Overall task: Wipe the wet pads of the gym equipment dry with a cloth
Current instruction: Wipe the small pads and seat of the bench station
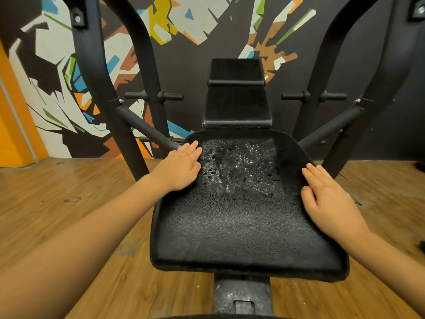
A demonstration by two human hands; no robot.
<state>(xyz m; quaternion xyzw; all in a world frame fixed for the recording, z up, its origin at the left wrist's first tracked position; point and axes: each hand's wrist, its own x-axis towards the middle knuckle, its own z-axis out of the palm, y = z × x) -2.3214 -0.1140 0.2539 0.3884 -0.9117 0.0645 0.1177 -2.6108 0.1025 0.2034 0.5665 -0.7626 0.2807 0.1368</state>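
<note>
Seat pad (230, 222) beaded wet, left hand (179, 165) flat on it, right hand (328, 200) flat too

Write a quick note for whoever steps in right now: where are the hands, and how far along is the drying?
Left hand: flat on the left edge of the seat pad, something purple under its fingers, perhaps the cloth.
Right hand: flat on the right edge, empty.
Done: the pad's near half looks dry.
Left: water droplets cover the far half; back pads beyond, wetness unclear.
</note>
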